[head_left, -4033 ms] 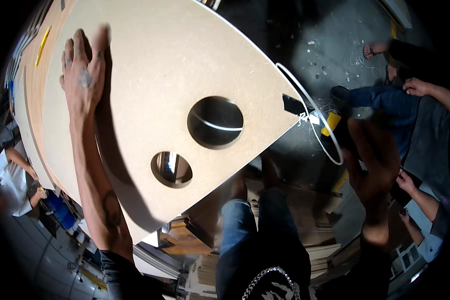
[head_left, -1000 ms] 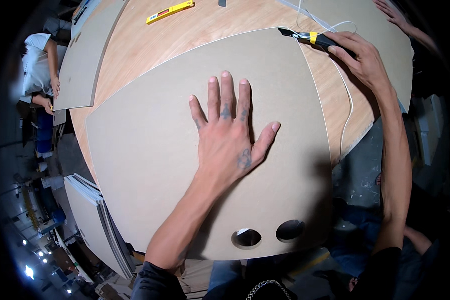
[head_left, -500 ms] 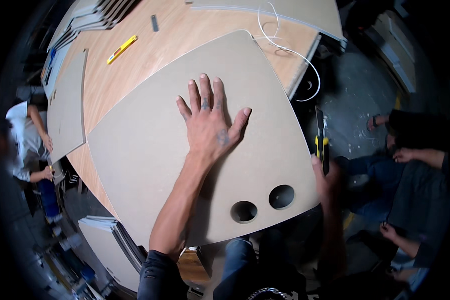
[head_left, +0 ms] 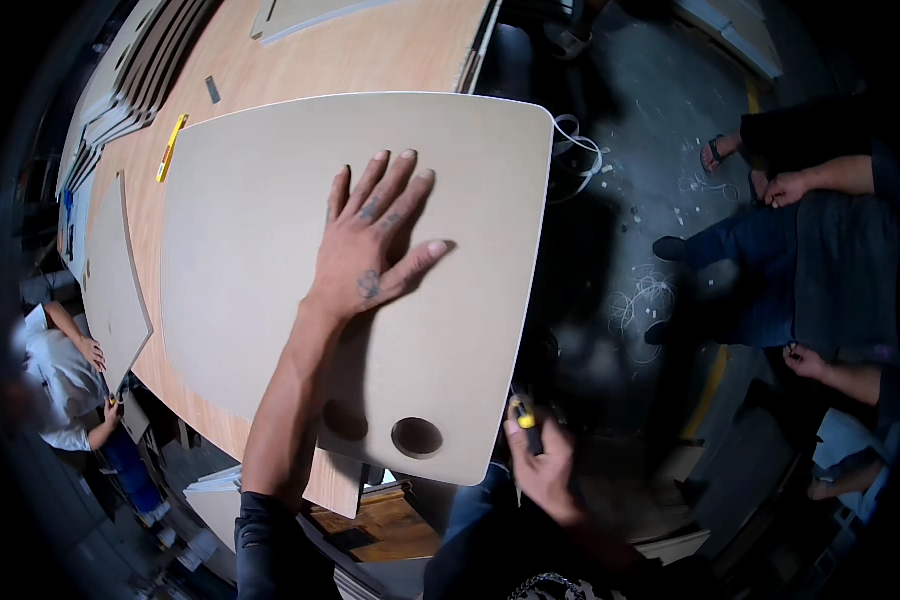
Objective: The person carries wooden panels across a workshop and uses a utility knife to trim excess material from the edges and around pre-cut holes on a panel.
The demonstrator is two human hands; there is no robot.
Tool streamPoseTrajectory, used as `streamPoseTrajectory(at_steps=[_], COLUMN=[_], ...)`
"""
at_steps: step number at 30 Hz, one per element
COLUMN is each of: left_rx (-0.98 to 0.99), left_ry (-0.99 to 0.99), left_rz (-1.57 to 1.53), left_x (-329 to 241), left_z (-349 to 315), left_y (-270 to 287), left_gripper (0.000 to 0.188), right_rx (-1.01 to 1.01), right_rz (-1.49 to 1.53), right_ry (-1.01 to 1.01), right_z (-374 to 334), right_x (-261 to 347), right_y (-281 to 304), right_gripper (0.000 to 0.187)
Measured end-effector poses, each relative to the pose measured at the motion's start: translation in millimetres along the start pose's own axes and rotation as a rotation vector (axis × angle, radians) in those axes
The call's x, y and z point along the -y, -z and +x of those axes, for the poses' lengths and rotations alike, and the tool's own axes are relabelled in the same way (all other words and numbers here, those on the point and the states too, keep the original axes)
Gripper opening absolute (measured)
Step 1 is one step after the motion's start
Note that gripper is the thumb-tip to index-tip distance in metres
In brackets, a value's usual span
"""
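Observation:
A broad beige board point(head_left: 250, 230) with rounded corners and a thin white edge lies on the wooden table, its right side overhanging. My left hand point(head_left: 365, 265) rests flat on the middle of it, fingers spread. Two round holes pierce the board's near end; my forearm's shadow darkens the left one. Beside the near right corner, my right hand point(head_left: 548, 468) grips a yellow-and-black utility knife point(head_left: 526, 424). The knife's tip is hard to make out against the board's edge. From the far right corner dangles a curled white strip point(head_left: 582, 165).
A yellow cutter point(head_left: 171, 150) and a small metal piece point(head_left: 213, 90) lie on the table point(head_left: 370, 50). Stacked panels point(head_left: 135, 80) stand far left. A co-worker point(head_left: 65, 375) handles another board at left; seated people point(head_left: 770, 270) are at right. White scraps litter the floor.
The board has turned clockwise under my left hand, and the view has shifted. My right hand has brought the knife closer and leftward, to the near right corner.

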State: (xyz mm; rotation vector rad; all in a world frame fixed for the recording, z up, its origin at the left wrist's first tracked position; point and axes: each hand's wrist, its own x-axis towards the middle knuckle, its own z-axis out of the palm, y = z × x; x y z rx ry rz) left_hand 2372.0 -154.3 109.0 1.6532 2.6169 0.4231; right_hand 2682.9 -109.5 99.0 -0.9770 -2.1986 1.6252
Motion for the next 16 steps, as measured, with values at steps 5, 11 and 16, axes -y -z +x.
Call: streamPoseTrajectory(at_steps=[5,11,16], left_rx=[-0.049,-0.016,-0.015], left_ry=[0.231,0.228,0.235], left_rz=[0.177,0.207,0.183], left_x=[-18.3,-15.8,-15.0], left_z=[20.1,20.5,19.2], left_y=[-17.5,-18.7,-18.5], left_gripper=[0.062,0.064,0.064], right_rx=[0.183,0.296,0.115], right_rz=[0.636,0.567,-0.115], right_ry=[-0.093,0.221,0.454], right_z=[142.8,242.0,269.0], right_x=[-32.1,-5.7,-15.1], right_y=[65.8,55.4,47.6], right_gripper=[0.049,0.03,0.045])
